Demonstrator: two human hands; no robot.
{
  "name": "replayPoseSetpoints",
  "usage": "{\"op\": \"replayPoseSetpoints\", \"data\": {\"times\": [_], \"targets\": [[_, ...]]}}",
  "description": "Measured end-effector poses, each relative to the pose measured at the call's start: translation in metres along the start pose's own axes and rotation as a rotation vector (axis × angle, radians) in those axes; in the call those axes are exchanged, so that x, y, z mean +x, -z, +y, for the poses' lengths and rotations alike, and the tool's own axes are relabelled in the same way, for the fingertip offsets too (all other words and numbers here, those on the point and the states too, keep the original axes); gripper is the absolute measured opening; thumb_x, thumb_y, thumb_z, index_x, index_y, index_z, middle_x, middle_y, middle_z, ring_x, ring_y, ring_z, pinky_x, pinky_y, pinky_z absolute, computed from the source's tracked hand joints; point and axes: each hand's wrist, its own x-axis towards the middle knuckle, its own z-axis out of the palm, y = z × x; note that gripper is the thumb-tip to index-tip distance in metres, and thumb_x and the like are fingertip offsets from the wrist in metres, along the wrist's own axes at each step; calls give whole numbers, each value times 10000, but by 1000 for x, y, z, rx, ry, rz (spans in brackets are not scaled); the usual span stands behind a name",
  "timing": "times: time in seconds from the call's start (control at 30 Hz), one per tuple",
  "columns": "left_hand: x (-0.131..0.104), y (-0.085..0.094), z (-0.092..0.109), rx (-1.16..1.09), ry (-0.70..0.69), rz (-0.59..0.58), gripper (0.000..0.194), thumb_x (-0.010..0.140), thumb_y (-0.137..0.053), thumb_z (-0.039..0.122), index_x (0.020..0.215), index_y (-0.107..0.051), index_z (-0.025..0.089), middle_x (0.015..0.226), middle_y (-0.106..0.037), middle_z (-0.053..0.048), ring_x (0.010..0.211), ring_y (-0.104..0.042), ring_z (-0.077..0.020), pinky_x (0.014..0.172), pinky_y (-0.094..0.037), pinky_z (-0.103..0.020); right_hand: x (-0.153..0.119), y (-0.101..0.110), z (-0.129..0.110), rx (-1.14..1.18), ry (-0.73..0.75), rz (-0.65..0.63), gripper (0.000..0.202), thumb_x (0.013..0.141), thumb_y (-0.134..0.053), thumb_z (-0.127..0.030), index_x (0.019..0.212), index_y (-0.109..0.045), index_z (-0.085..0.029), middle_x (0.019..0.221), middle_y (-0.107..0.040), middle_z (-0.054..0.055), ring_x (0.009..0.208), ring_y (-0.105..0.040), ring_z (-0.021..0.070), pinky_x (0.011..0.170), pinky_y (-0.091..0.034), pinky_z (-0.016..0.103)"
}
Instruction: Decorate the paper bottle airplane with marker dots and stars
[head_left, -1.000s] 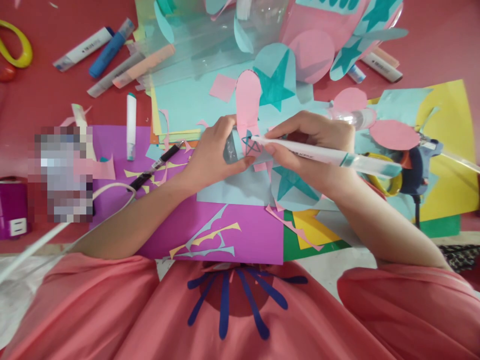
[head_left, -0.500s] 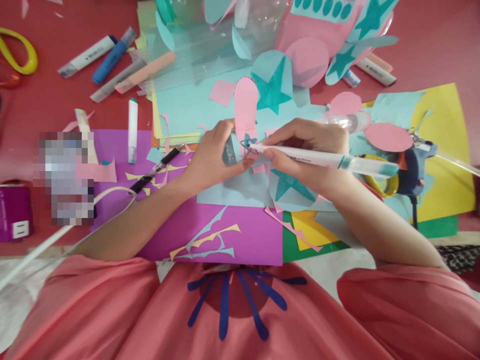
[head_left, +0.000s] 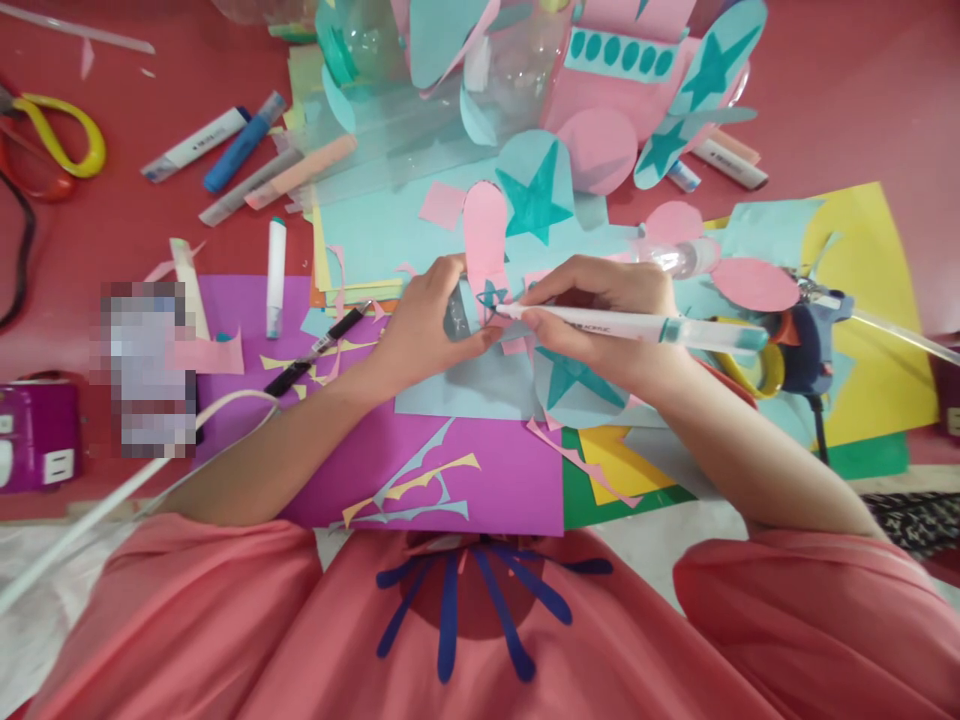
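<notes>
My right hand [head_left: 611, 315] is closed round a white marker [head_left: 630, 326] with a teal band, its tip on a small teal star outline [head_left: 491, 296]. That outline lies on the lower part of a pink rounded paper strip [head_left: 485, 232]. My left hand [head_left: 424, 325] grips the small paper-wrapped clear piece [head_left: 456, 315] that bears the strip, fingers at its top and thumb near the marker tip. Just behind stands a light-blue rounded paper with a filled teal star [head_left: 538, 188]. Another teal star [head_left: 577, 382] lies below my right hand.
Yellow-handled scissors [head_left: 79, 135] and several markers [head_left: 244, 140] lie at the back left. A blue glue gun [head_left: 817, 340] is at the right, on yellow paper [head_left: 892, 330]. Decorated plastic bottles [head_left: 517, 60] are at the back. Purple paper [head_left: 502, 480] holds scraps in front.
The view has shifted slightly, so the table items appear lower, with those at the left further right. Both hands keep their hold, and the marker tip has moved a little over the star outline.
</notes>
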Motion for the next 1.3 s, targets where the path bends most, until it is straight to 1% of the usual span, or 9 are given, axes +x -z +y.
{"op": "replayPoseSetpoints", "data": {"times": [0.13,0.3,0.5,0.57,0.7,0.87,1.0,1.17,1.3], "targets": [[0,-1,-2,9,-38,15,461,946,-543,647,1191,-440,270,1123,-650,-96,1017,-688,-304,778,-545,-439,1,-1,1,2,-4,62,124,837,-713,-312,751,-718,-223,645,-691,-19,528,-568,96,481,-408,245],[0,-2,-5,-6,-29,13,464,937,-551,664,1186,-449,286,1101,-647,-79,986,-679,-300,755,-544,-445,2,0,1,-3,4,-13,228,854,-711,-398,724,-706,-211,577,-659,-29,500,-530,90,474,-405,238],[-1,-1,-5,-2,-5,7,484,921,-569,665,1173,-458,267,1105,-654,-85,994,-680,-298,764,-539,-434,1,-3,5,24,29,81,83,819,-716,-267,749,-706,-223,602,-667,-31,502,-556,90,455,-397,221],[0,0,-5,-11,4,-7,470,924,-582,641,1173,-455,262,1116,-655,-81,1016,-679,-293,784,-539,-426,1,-4,6,44,41,66,78,813,-714,-251,744,-703,-216,615,-671,-28,511,-562,88,465,-403,220],[0,-2,-10,-29,-58,29,518,905,-555,715,1162,-463,275,1087,-669,-77,955,-686,-285,723,-544,-429,2,-4,6,49,37,30,106,810,-710,-280,738,-700,-202,608,-654,-30,517,-544,84,473,-386,223],[0,-3,-10,-48,1,22,572,909,-496,769,1161,-480,256,1140,-669,-90,1015,-678,-292,782,-554,-455,2,-4,7,27,28,74,99,813,-687,-269,745,-685,-198,618,-648,-32,532,-529,80,490,-382,225],[1,1,-6,-58,17,-5,571,877,-544,768,1130,-475,262,1122,-668,-79,992,-675,-286,774,-551,-442,3,-4,7,21,49,26,118,820,-693,-274,734,-681,-196,599,-642,-38,529,-535,79,496,-401,220],[3,5,3,-98,142,-61,535,868,-589,734,1098,-471,265,1156,-657,-84,1066,-660,-306,859,-537,-465,2,-3,8,37,92,53,92,840,-663,-193,748,-674,-192,604,-639,-53,517,-552,61,487,-406,194],[4,5,3,-110,157,-75,549,839,-626,734,1090,-470,270,1177,-652,-93,1085,-647,-315,895,-531,-491,2,-2,9,22,78,50,102,846,-684,-227,748,-675,-197,616,-645,-51,530,-570,67,487,-430,192]]}}
